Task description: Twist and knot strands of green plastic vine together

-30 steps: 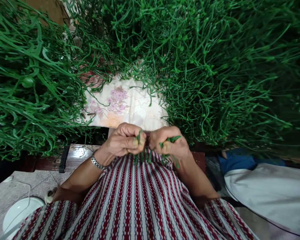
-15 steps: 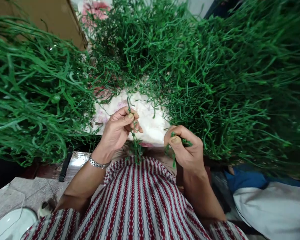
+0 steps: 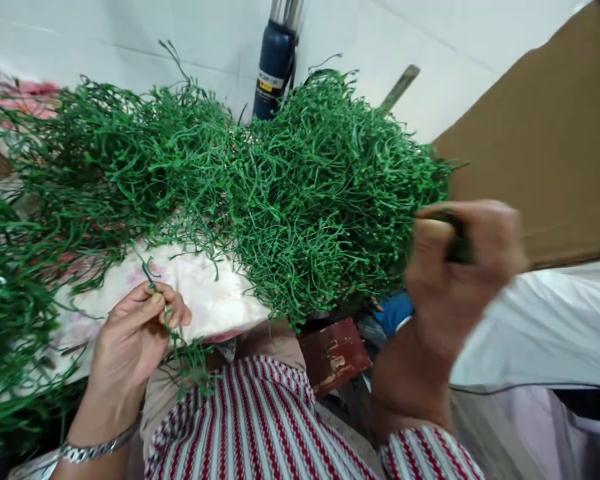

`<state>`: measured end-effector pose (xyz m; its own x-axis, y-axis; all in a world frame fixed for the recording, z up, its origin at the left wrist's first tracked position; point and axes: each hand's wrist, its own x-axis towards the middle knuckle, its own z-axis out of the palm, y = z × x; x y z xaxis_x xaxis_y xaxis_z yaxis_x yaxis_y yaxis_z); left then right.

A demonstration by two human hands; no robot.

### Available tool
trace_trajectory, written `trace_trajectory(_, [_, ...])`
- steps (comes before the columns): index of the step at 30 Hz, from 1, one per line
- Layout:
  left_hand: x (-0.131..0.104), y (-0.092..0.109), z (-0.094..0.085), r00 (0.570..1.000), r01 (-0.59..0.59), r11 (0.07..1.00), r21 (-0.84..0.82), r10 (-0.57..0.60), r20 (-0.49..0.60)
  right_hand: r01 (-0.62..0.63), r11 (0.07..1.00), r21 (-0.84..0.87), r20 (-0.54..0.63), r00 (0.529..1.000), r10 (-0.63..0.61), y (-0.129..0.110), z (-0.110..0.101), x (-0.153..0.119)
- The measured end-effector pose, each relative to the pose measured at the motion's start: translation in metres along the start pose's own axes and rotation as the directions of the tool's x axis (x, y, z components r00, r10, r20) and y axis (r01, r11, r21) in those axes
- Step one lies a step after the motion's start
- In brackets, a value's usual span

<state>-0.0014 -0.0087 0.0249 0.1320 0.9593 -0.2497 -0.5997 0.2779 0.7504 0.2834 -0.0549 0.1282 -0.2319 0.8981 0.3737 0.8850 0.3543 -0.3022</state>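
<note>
My left hand [image 3: 137, 327] is closed, thumb against fingers, on a thin branching green stem [image 3: 195, 367] that looks like plastic. One end rises above the fingertips; the branched end hangs towards my lap. My right hand [image 3: 473, 267] is raised at the right, curled and smeared by motion. Dark green stems [image 3: 459, 239] show inside its curled fingers, though how many I cannot tell. Between and beyond the hands spreads a big heap of similar green stems [image 3: 325, 193]. A pale floral cloth [image 3: 205, 293] lies under the heap's near edge.
A dark blue vacuum bottle [image 3: 271, 70] stands behind the heap against the white tiled wall [image 3: 180, 27]. Brown cardboard [image 3: 540, 147] rises at the right, with white sheeting [image 3: 555, 327] below it. A worn red wooden piece [image 3: 336, 357] sits beside my lap. More stems [image 3: 15, 327] lie at the left.
The view has swung to the right, bringing the bottle and right-hand cardboard into sight. My right hand has moved up and outward, away from my left hand, which keeps its stem.
</note>
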Motion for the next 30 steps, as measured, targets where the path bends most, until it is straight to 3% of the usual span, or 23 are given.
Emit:
trace_trajectory(4, [-0.002,-0.002,0.009,1.000,0.028,1.000,-0.003,-0.028,-0.011,-0.007,0.975,-0.220,0.003,1.000,0.007,0.020,0.012,0.021])
trace_trajectory(10, [-0.005,-0.007,0.003,0.999,0.038,0.999,0.021,-0.038,0.005,-0.041,0.902,-0.430,0.003,0.999,0.047,0.033,0.021,0.028])
trace_trajectory(15, [-0.006,-0.007,0.004,1.000,0.020,0.999,0.032,-0.021,0.018,-0.057,0.911,-0.410,-0.126,0.992,0.005,0.031,0.017,0.020])
trace_trajectory(24, [-0.006,-0.005,0.006,0.999,0.016,1.000,0.024,-0.017,0.037,-0.044,0.946,-0.322,-0.202,0.979,-0.023,0.046,0.054,0.038])
trace_trajectory(27, [-0.007,-0.004,0.004,0.999,-0.001,1.000,0.025,0.000,0.040,-0.092,0.942,-0.322,-0.259,0.966,0.006,0.047,0.048,0.041])
trace_trajectory(30, [-0.007,-0.001,0.004,0.998,-0.038,0.998,0.045,0.036,0.052,-0.055,0.949,-0.312,-0.264,0.964,-0.031,0.035,0.034,0.032])
